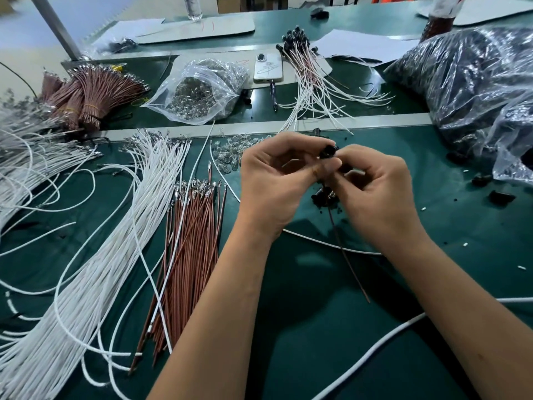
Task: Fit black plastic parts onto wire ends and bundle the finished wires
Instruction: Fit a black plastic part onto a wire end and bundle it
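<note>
Fitting step, centre of frame. Loose white wires [86,255] and brown wires [187,255] lie at left. The left hand [274,183], fingers curled, pinches the black plastic part [328,153]; the right hand [375,192] pinches a brown wire [346,255] hanging below. Next, probably, seating the terminal fully, which calls for alignment.

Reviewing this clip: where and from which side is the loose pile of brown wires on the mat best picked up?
Judging by its pose, grip the brown wires mid-length from above, pinching across the pile. They lie flat and roughly parallel on the green mat, terminals fanned at the far end, white wires crowding the left.
</note>
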{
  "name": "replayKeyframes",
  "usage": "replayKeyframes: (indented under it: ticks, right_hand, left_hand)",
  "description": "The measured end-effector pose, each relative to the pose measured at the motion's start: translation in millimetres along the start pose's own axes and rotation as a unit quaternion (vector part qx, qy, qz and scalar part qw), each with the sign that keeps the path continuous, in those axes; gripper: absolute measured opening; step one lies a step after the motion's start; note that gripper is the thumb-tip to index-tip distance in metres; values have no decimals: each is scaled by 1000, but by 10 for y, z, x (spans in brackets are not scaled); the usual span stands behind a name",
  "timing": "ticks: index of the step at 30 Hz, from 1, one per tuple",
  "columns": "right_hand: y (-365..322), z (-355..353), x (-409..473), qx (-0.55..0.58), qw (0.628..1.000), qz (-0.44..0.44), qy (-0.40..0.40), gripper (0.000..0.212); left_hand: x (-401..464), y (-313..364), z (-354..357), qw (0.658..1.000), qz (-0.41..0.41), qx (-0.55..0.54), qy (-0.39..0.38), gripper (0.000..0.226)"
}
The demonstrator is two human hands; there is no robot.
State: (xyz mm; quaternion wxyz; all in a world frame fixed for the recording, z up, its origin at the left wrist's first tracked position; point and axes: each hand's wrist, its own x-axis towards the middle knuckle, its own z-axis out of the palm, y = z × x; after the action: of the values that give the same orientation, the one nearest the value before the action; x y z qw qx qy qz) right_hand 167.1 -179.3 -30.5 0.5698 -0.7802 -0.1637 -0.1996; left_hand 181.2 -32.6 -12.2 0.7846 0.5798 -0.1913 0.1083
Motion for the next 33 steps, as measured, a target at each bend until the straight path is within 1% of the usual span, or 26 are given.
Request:
replayKeyframes:
  ticks: [4, 7, 12, 16, 22, 26, 33]
  right_hand:
    - [-18, -27, -2, -26, 998, -47, 25, 6]
    - [-32, -41, 4, -43, 995, -78, 38, 10]
    - [-54, -41, 12, -41, 992, -105, 55, 11]
    - [-78, -54, 17, -49, 989, -122, 66, 12]
    - [-70, -45, 11, -57, 989, -117, 66, 8]
    - [-54, -54, 18, -66, 988, -121, 64, 7]
    - [-35, -37, 14, -81, 989, -114, 47, 16]
  left_hand:
    - [-4, 38, 4, 999, 30, 17, -32, 36]
    - [3, 70, -2, 998, 38, 9, -41, 39]
    - [-12, 94, 11, 998, 21, -27, -45, 41]
    - [-13, 117, 20, 998, 19, -22, -56, 41]
    - [-18, 110, 28, 998, -2, -28, -50, 19]
    - [-24, 94, 28, 999, -10, -24, -41, 21]
    - [-46, 63, 61, 998, -19, -62, -14, 19]
